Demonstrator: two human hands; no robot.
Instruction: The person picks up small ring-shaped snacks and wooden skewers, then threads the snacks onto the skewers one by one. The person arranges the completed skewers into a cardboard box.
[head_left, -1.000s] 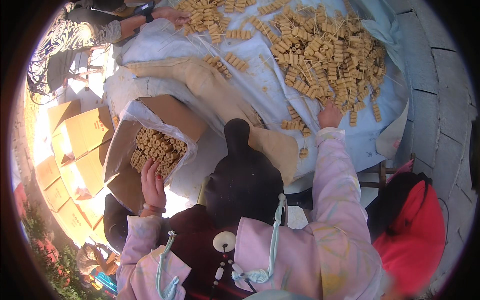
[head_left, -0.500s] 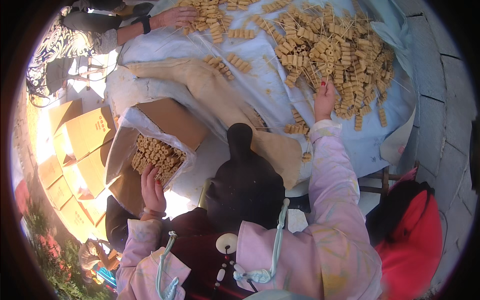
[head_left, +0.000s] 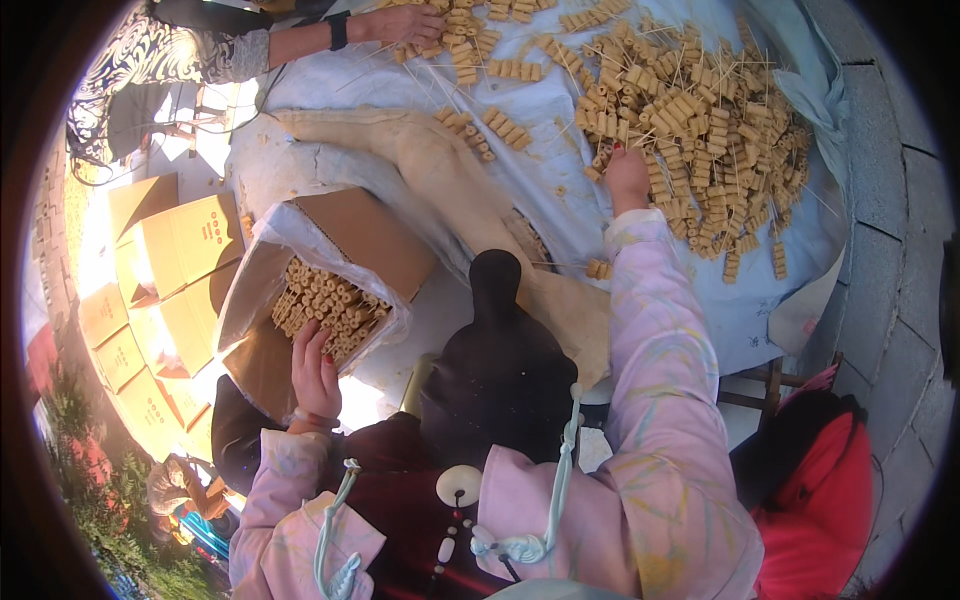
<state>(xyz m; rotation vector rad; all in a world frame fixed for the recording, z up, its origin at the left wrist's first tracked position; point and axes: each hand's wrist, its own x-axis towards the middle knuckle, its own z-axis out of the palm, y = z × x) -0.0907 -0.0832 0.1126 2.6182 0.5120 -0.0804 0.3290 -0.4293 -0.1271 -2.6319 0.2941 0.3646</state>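
My left hand (head_left: 317, 378) lies with straight fingers against the near side of a bundle of skewers (head_left: 333, 305), tan ridged tube-shaped pieces on thin sticks. These skewers stand packed in a cardboard box (head_left: 365, 235) lined with clear plastic. My right hand (head_left: 628, 182) reaches to the left edge of a big heap of the same skewers (head_left: 700, 130). Its fingers are closed in a pinch on a skewer (head_left: 598, 165) there, mostly hidden by the fingertips.
A light cloth (head_left: 400, 90) with a rolled beige fold (head_left: 400, 140) covers the table. Across it, another person's hand (head_left: 410, 25) touches more skewers. Closed cartons (head_left: 185, 250) are stacked at left. A black paddle-shaped thing (head_left: 495, 340) lies before me; a red cloth (head_left: 825, 480) is at right.
The view has shifted a little. My right hand has moved leftward along the heap to its left edge. My left hand stays at the box.
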